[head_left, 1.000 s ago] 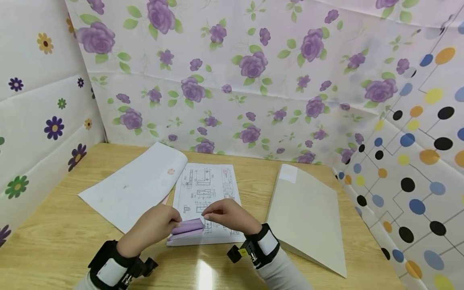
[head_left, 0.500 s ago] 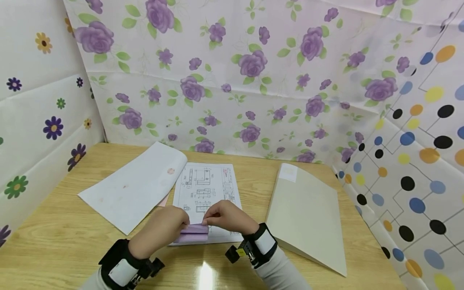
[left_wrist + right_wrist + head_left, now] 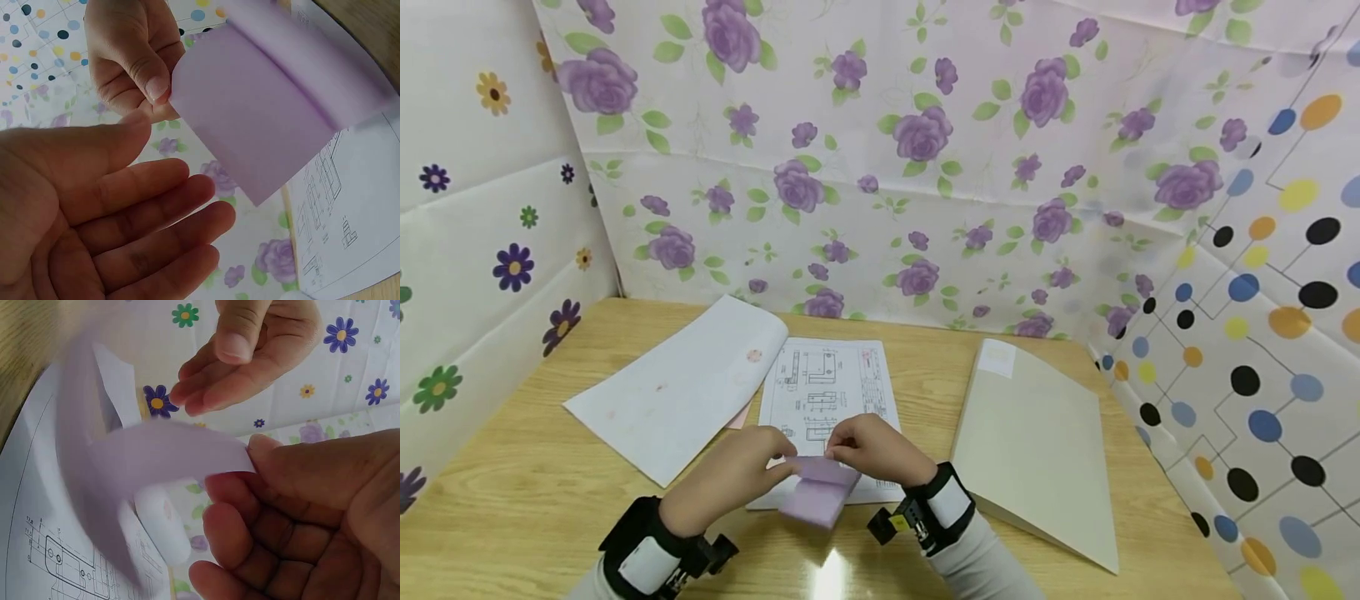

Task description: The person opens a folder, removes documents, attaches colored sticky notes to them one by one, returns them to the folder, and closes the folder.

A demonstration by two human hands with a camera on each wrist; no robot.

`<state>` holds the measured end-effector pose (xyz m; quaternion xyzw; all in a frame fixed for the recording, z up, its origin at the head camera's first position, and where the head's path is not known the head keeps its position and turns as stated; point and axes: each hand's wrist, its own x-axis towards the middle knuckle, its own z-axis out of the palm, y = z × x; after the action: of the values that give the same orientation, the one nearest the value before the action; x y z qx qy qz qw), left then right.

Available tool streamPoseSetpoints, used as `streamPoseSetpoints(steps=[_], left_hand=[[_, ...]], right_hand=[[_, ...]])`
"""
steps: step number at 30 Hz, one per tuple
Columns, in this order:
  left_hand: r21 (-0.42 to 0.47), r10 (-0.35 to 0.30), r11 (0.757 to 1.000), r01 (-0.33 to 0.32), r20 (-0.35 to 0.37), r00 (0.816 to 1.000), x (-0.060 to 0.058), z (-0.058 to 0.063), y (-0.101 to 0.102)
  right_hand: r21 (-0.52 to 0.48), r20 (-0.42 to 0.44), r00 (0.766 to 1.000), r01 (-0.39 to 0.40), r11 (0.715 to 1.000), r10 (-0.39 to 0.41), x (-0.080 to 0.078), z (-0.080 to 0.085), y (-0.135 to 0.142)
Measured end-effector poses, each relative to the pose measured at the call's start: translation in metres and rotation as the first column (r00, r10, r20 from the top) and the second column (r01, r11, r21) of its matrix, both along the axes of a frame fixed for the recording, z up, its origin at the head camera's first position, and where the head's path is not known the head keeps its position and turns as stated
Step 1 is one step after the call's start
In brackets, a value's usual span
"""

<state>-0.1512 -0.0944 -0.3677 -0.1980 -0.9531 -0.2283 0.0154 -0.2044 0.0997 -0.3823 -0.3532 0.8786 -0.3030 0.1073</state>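
Note:
A creased light purple sheet of paper (image 3: 820, 500) hangs from my right hand (image 3: 876, 448), low over the front part of a printed drawing sheet (image 3: 820, 375). In the right wrist view, thumb and fingers of my right hand (image 3: 300, 512) pinch one edge of the purple paper (image 3: 162, 456), which curves away, partly blurred. My left hand (image 3: 737, 471) is at the paper's left side. Seen in the left wrist view, my left hand (image 3: 125, 219) has its fingers spread loosely with nothing between them, beside the purple paper (image 3: 244, 112) and its fold.
A large white sheet (image 3: 685, 383) with a curled right side lies at the left, overlapping the drawing. A bit of pink paper (image 3: 739, 417) peeks out beneath it. On the right stands a cream folder (image 3: 1037, 450). Patterned cloths (image 3: 865, 242) enclose the wooden table (image 3: 535, 483).
My left hand has let go of the purple paper after gripping its left side. My right hand now pinches its upper edge, and the folded paper has opened and swung toward the front.

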Motion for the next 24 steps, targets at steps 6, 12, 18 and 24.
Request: streamPoseSetpoints(steps=[6,12,18,24], left_hand=[[0.034,0.021,0.999,-0.021,-0.017,1.0,-0.001,-0.002,-0.004],[0.143,0.121,0.981,-0.133,0.089,0.989,-0.007,-0.018,-0.013],[0.235,0.12,0.952,-0.195,0.299,0.947,-0.015,-0.045,-0.019],[0.351,0.018,0.924,-0.154,0.361,0.932,-0.02,-0.059,-0.018]], right_hand=[[0.003,0.002,1.0,0.017,1.0,-0.017,0.001,0.002,-0.001],[-0.018,0.008,0.998,0.06,0.998,-0.06,0.001,0.003,-0.001],[-0.064,0.012,0.995,0.102,0.993,-0.101,0.0,0.007,-0.001],[-0.102,0.003,0.994,0.112,0.988,-0.112,0.0,0.011,-0.001]])
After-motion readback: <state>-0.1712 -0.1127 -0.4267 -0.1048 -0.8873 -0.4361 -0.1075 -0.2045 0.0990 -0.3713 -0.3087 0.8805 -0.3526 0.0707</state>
